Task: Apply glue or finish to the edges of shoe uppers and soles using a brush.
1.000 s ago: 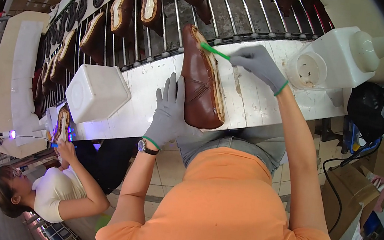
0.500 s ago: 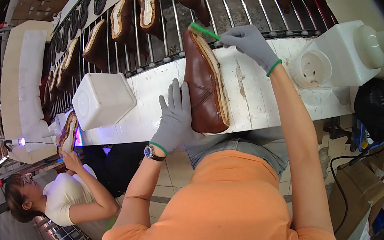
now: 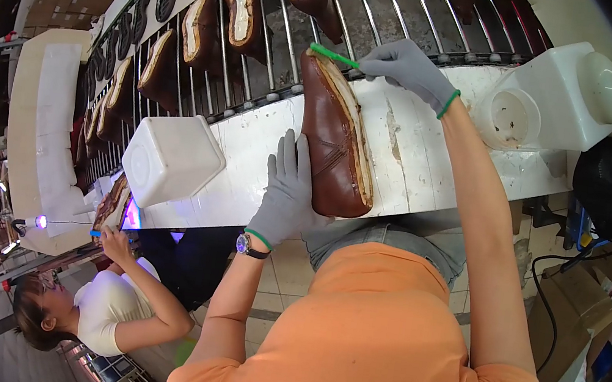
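Note:
A dark brown leather shoe upper (image 3: 330, 148) lies tilted on the white bench, its pale bottom edge facing right. Fingers stretched, my grey-gloved left hand (image 3: 285, 192) rests against the shoe's left side near the toe; its thumb is partly hidden. In my right hand (image 3: 406, 70), also grey-gloved, the fingers pinch a slim green brush (image 3: 335, 56). The brush's tip is at the far, heel end of the shoe, along the bottom edge.
Several similar shoe uppers (image 3: 238, 11) stand on a metal-bar rack (image 3: 287, 32) beyond the bench (image 3: 244, 137). A white container (image 3: 172, 159) sits left; a round tub (image 3: 512, 118) and large white jug (image 3: 562, 93) stand right. At lower left, another person (image 3: 116, 305) handles a shoe part.
The brush has shifted slightly along the heel end and its tip angle has changed a little. The whole view has moved slightly; my left hand stays against the shoe, its fingers closer together.

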